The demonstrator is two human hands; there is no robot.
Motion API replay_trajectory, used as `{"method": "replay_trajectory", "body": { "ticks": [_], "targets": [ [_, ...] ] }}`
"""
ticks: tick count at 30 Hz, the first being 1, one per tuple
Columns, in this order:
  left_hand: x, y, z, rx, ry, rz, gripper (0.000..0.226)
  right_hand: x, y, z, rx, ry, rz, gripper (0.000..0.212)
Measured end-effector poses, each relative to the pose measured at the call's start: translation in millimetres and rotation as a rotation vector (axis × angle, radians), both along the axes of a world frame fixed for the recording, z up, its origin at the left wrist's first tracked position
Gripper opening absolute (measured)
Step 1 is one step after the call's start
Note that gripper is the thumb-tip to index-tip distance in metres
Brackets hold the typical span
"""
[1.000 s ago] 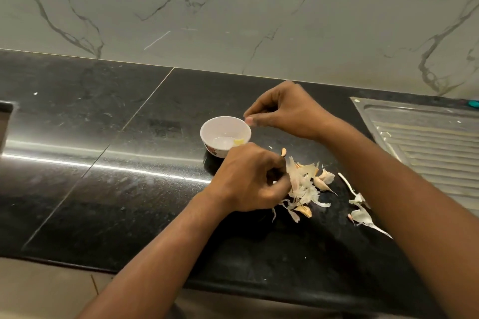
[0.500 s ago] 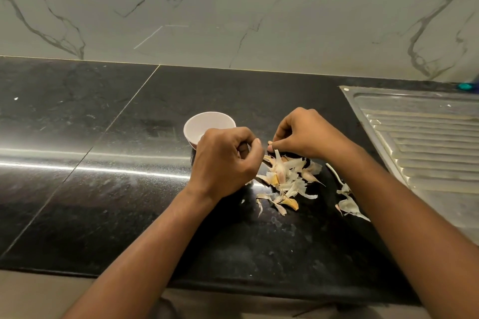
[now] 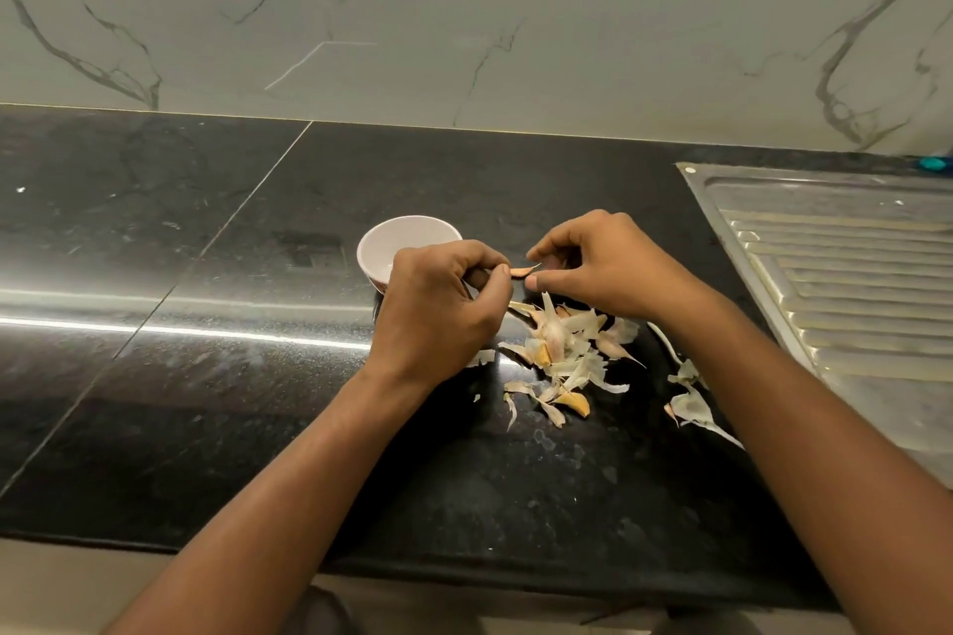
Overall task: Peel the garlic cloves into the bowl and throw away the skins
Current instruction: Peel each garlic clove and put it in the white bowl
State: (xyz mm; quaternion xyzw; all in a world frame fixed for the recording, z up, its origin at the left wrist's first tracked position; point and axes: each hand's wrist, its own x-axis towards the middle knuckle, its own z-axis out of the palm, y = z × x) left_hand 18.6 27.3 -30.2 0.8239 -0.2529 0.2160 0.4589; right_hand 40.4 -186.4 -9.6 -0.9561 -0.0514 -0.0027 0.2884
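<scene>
Garlic clove (image 3: pixel 522 270) held above worktop (image 3: pixel 206 402), long axis near level, tapered tip toward 2 o'clock. Left hand (image 3: pixel 443 307): fingers (image 3: pixel 501 280) pinch blunt end. Right hand (image 3: pixel 611 268): fingers pinch tip end. Bowl (image 3: pixel 402 222) at 9 o'clock, just beside. Skins (image 3: pixel 564 351) heaped at 5 o'clock.

Black stone counter (image 3: pixel 206 376); marble-veined wall (image 3: pixel 464 16) behind; steel drainboard (image 3: pixel 851 273) right; teal object (image 3: pixel 932 164) at far edge.
</scene>
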Motion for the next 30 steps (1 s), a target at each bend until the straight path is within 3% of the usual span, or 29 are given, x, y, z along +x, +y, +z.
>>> {"method": "replay_trajectory", "body": {
  "ticks": [3, 8, 13, 25, 30],
  "targets": [
    [1.2, 1.8, 0.9, -0.017, 0.006, 0.019, 0.014, 7.0, 7.6, -2.1, -0.03, -0.002, 0.029, 0.029],
    [1.8, 0.4, -0.5, -0.013, 0.022, 0.015, 0.014, 12.0, 11.2, -2.7, -0.054, 0.017, 0.033, 0.008],
    [5.2, 1.2, -3.2, -0.026, 0.052, 0.016, 0.015, 6.5, 9.5, 4.9, -0.126, -0.021, 0.077, 0.012],
    [5.5, -0.8, 1.8, -0.358, 0.474, -0.3, 0.011, -35.1, -8.9, 17.8, 0.325, -0.237, 0.234, 0.015],
    [6.5, -0.1, 2.3, -0.42, 0.576, -0.359, 0.013, -36.3, -11.3, 9.0, 0.373, -0.273, 0.253, 0.017]
  ]
}}
